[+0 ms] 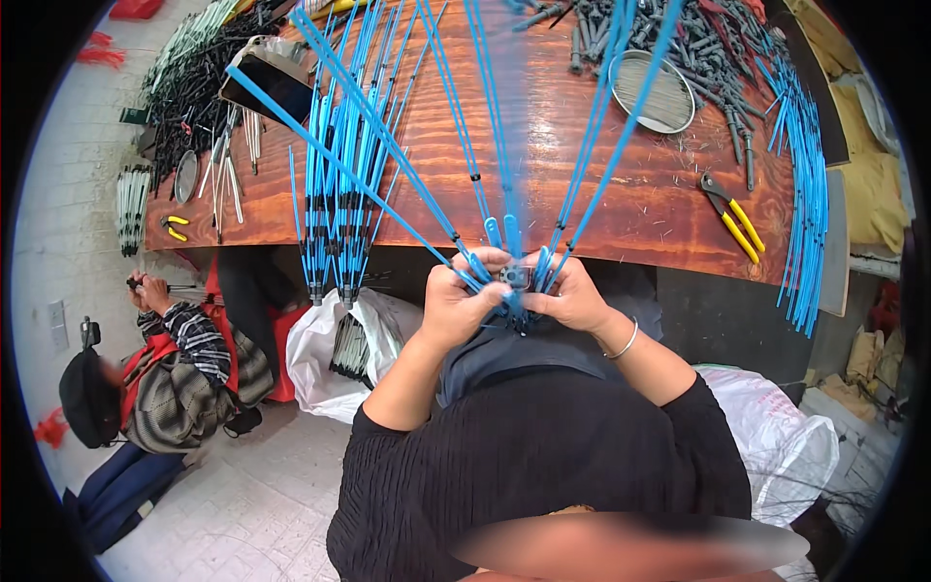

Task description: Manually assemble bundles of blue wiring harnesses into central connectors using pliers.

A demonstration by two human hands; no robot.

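At the table's front edge, my left hand (469,299) and my right hand (570,295) are close together, thumbs and fingers pinched around a small grey hub (516,277). Long blue umbrella ribs (455,116) with dark joints fan out from it, away from me over the table. Some ribs pass between the fingers of each hand. Short flat blue rib ends (493,231) stand up between the hands. Motion blurs the middle ribs, and my fingers partly hide the hub.
Bundled blue ribs (330,194) lie on the wooden table (630,213) at left, near a phone (267,92). Yellow-handled pliers (733,223), a round dish (669,112) and dark parts (693,58) are right. A white bag (315,364) stands below. Another person (184,388) works at left.
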